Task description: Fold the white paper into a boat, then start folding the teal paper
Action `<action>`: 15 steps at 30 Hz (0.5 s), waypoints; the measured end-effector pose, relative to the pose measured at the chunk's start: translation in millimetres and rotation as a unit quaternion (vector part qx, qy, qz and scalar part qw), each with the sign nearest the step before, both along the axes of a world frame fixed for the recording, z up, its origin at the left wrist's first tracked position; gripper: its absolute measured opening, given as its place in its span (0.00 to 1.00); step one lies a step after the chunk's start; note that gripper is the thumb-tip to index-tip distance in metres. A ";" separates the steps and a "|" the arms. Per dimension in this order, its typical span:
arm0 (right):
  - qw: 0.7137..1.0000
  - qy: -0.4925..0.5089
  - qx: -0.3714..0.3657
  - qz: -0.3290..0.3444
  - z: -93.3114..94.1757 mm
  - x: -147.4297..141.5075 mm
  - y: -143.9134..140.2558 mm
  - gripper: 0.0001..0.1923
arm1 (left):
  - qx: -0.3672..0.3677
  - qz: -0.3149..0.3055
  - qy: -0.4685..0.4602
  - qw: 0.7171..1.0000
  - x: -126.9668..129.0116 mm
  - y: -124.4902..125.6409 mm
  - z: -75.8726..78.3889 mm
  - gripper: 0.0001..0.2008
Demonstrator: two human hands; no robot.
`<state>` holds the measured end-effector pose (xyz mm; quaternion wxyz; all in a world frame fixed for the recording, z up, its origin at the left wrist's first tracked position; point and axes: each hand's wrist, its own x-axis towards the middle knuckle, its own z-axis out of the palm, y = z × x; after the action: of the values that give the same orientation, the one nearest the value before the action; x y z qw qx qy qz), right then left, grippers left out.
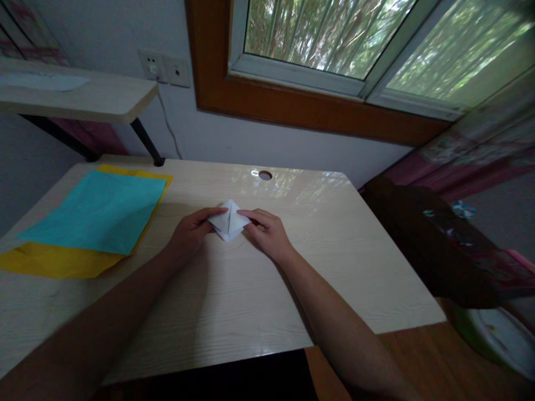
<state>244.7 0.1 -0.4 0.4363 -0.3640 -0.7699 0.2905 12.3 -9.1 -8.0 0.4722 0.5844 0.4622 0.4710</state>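
Forearms reach in over bare worktop [234, 301] toward the folded white paper [229, 223]. Left hand [190, 231] and right hand [270, 234] pinch its side corners, fingers closed on it. Beyond the paper lies open surface up to a cable hole [264, 175]; left of it, teal sheet [100, 211] on yellow sheet [54, 259].

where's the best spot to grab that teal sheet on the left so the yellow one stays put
Probably the teal sheet at its right-hand corner nearest the person, coming from the right with the left hand. There its edge lies over the yellow sheet, which shows beyond it, so a fingertip could likely lift the top layer alone. It lies flat on the desk.
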 end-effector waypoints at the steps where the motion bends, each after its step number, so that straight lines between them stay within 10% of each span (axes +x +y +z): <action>1: 1.000 0.001 -0.011 -0.009 0.3 0.2 -0.1 0.15 | -0.009 -0.001 -0.009 1.000 0.4 0.3 0.3 0.17; 15: 0.997 0.053 -0.056 0.007 -0.5 3.5 2.3 0.13 | -0.106 -0.095 -0.157 0.977 -3.0 2.5 -0.3 0.23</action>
<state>248.2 2.3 -0.8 0.4535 -0.3664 -0.7306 0.3555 9.2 -6.5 -8.2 0.6405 0.4911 0.3721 0.4584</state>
